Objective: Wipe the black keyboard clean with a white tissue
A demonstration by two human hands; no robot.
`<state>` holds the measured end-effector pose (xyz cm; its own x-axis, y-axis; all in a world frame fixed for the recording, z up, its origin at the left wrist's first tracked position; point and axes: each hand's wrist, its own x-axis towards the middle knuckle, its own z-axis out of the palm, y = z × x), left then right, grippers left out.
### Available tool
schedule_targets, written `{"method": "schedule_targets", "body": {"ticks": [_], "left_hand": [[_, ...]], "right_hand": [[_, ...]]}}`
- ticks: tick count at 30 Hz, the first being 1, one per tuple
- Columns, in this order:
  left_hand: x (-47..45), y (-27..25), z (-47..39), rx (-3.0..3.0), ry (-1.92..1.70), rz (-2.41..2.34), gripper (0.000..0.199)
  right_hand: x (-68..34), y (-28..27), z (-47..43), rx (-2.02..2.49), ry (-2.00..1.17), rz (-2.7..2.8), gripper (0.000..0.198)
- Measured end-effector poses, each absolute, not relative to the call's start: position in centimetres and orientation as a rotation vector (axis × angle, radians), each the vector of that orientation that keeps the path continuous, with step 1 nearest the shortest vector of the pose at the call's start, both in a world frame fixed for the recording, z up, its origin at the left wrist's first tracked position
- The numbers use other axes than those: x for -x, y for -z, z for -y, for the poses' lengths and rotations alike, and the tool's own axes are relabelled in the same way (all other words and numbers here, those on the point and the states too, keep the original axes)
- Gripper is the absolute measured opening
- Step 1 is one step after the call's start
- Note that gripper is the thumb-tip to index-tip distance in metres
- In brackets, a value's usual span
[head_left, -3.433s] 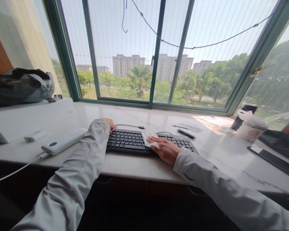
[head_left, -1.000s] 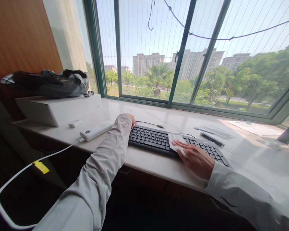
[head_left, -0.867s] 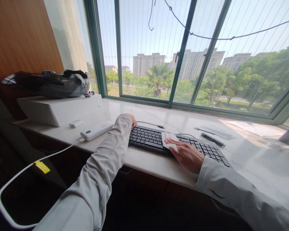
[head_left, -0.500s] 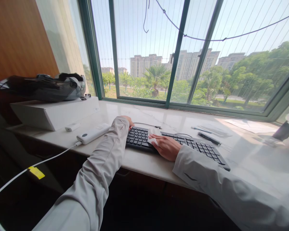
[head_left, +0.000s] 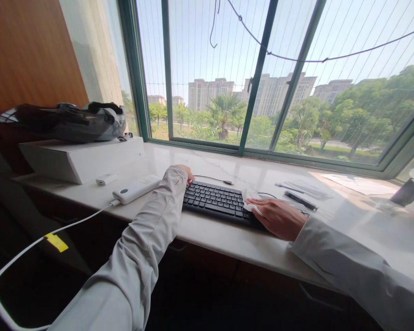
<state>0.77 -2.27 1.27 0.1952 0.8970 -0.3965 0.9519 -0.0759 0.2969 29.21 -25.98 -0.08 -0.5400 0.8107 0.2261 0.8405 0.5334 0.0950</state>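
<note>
Black keyboard [head_left: 214,199] lies flat on pale counter [head_left: 207,236] (window [head_left: 240,149] is 12 o'clock). Left hand [head_left: 189,174] touches keyboard's 10 o'clock corner; gray sleeve [head_left: 152,225] hides most fingers, so cannot tell if they pinch. Right hand [head_left: 282,218] lies over keyboard's 3 o'clock part, fingers pressed together, holding white tissue [head_left: 250,195] against keyboard. Keyboard looks hard, pretty light, might slide on smooth counter; best held at corner edge. Tissue looks thin, soft, easy to rip; best held flat under fingers.

White box [head_left: 81,161] beneath a black bag [head_left: 67,124], perhaps.
</note>
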Motion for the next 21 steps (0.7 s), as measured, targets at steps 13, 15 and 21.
{"method": "schedule_targets", "body": {"ticks": [13, 15, 21], "left_hand": [[-0.8, -1.5, 2.4, -1.989, 0.145, -1.711, 0.034], [-0.7, -1.3, 2.1, -1.994, 0.144, -1.715, 0.033], [-0.4, -0.7, 1.2, -2.111, 0.039, -1.702, 0.031]], "right_hand": [[-25.3, 1.4, 22.6, 1.415, 0.023, 2.495, 0.05], [-23.7, 1.2, 21.5, 1.363, 0.025, 2.541, 0.051], [-19.5, 1.4, 18.3, 1.3, 0.105, 2.603, 0.05]]}}
